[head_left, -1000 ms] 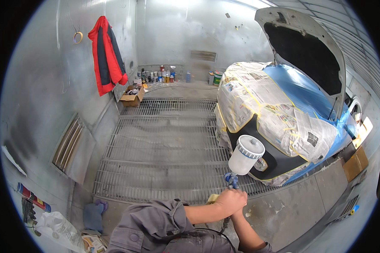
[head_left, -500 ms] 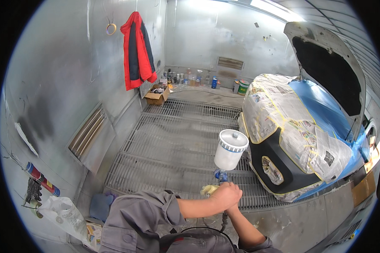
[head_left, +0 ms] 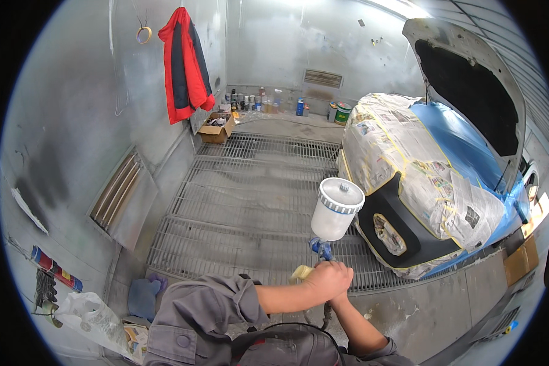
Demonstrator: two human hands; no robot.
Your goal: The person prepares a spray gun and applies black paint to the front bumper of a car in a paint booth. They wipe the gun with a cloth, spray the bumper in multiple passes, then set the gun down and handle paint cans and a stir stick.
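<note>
A spray gun [head_left: 321, 246] with a blue body carries a large white paint cup [head_left: 334, 218] on top, closed by a lid. The cup leans slightly right. My right hand [head_left: 339, 298] is wrapped round the gun's handle, mostly hidden beneath my left. Over it lies my left hand [head_left: 327, 280], closed, its back upward and its fingertips out of sight. From its far side sticks a crumpled pale yellow cloth [head_left: 301, 273], which it appears to grip. A hose [head_left: 327, 317] hangs below the hands.
To the right stands a car part masked with newspaper [head_left: 381, 128], its black bumper section [head_left: 377, 210] bare, under a raised hood [head_left: 470, 85]. Floor grating [head_left: 238, 201] spreads ahead. A cardboard box [head_left: 216, 129], cans and bottles line the back. A red jacket [head_left: 186, 67] hangs left.
The view has shifted, so the room sits a little higher and further left. The gun and cup have tipped slightly right, and more of the blue body shows. Both hands keep their hold.
</note>
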